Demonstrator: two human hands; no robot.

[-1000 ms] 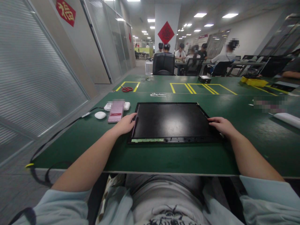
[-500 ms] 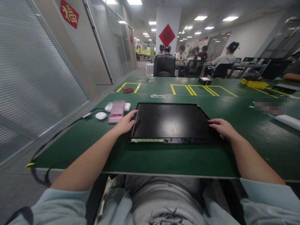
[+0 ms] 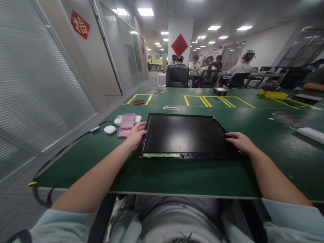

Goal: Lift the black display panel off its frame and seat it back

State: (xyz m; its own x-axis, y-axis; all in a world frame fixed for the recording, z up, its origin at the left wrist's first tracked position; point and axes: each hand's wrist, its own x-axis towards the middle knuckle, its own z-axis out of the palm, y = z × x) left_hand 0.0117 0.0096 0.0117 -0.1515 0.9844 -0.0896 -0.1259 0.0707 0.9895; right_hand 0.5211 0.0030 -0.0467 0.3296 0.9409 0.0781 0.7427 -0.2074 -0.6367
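Note:
A black flat screen panel (image 3: pixel 184 135) lies face up on the green table (image 3: pixel 177 172) in front of me, with a thin green circuit strip along its near edge. My left hand (image 3: pixel 135 135) rests against the panel's left edge, fingers curled around it. My right hand (image 3: pixel 239 141) lies on the panel's right edge, fingers stretched flat over it.
A pink phone (image 3: pixel 126 124), a white earbud case (image 3: pixel 109 129) and a black cable (image 3: pixel 65 148) lie left of the panel. Red scissors (image 3: pixel 138 102) and yellow marked boxes (image 3: pixel 217 100) sit further back. Several people sit at far tables beyond a black chair (image 3: pixel 177 76).
Both hands stay at the panel's edges. The view has tilted slightly, so the table and panel sit lower in the frame.

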